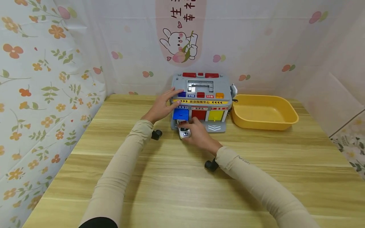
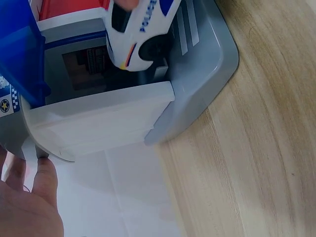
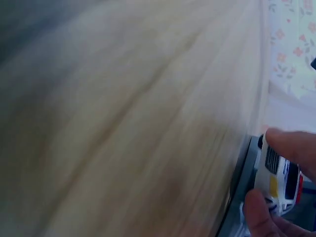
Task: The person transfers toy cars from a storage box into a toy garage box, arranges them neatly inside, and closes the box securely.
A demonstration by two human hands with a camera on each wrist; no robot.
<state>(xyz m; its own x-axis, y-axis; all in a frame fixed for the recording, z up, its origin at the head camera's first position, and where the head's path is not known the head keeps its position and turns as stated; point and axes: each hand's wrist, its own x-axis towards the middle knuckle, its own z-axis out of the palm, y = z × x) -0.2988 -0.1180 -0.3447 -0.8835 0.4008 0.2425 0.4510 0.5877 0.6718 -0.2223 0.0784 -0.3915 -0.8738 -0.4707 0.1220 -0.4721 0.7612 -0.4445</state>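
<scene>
A grey toy garage [image 1: 225, 109] with blue, red and yellow doors stands at the back of the table. My right hand [image 1: 199, 134] pinches a white toy police car [image 1: 185, 133] between thumb and fingers at the leftmost bay. The blue door [image 1: 181, 114] of that bay is swung up, and the car [image 2: 143, 34] sits partly in the opening. In the right wrist view, thumb and fingertips hold the car's [image 3: 269, 170] sides. My left hand [image 1: 161, 107] rests on the garage's upper left corner, fingers stretched beside the blue button [image 1: 182, 94].
Right of the garage stands a yellow plastic basin [image 1: 265, 124]. The wooden table [image 1: 171, 190] meets a patterned cloth [image 1: 128, 63] behind and on the left. The red door [image 1: 199, 114] and yellow door [image 1: 215, 115] are down.
</scene>
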